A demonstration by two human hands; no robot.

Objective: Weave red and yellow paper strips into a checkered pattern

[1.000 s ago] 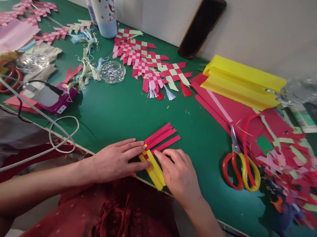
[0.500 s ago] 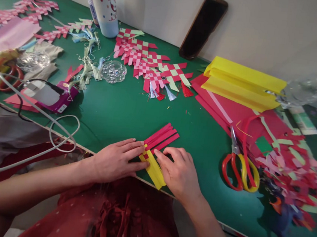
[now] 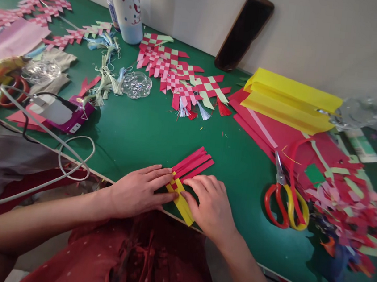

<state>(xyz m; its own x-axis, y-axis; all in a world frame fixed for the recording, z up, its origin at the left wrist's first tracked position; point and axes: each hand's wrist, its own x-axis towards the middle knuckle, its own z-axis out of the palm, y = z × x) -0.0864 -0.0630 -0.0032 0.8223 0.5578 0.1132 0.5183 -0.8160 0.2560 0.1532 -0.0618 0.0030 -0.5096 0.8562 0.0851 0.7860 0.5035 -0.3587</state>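
A small weave of red paper strips (image 3: 192, 165) and yellow paper strips (image 3: 184, 209) lies near the table's front edge. The red ones fan toward the upper right, the yellow ones toward me, with a checkered patch where they cross. My left hand (image 3: 146, 188) lies flat with fingers stretched, pressing on the weave's left side. On its right side, my right hand (image 3: 210, 204) has its thumb and index finger bent at a yellow strip beside the crossing; the fingertips' exact grip is partly hidden.
Scissors (image 3: 283, 200) lie to the right, beside red paper sheets and a heap of paper scraps (image 3: 353, 207). Folded yellow paper (image 3: 290, 100) rests behind. Woven paper pieces (image 3: 178, 75), a bead dish (image 3: 137, 85), a bottle (image 3: 126, 9) and a leaning phone (image 3: 243, 32) stand farther back. A white cable (image 3: 82, 157) loops at left.
My right thumb and index finger have shifted slightly up and left, closer to the crossing, and the yellow strips lie closer together. My left hand has stayed in place.
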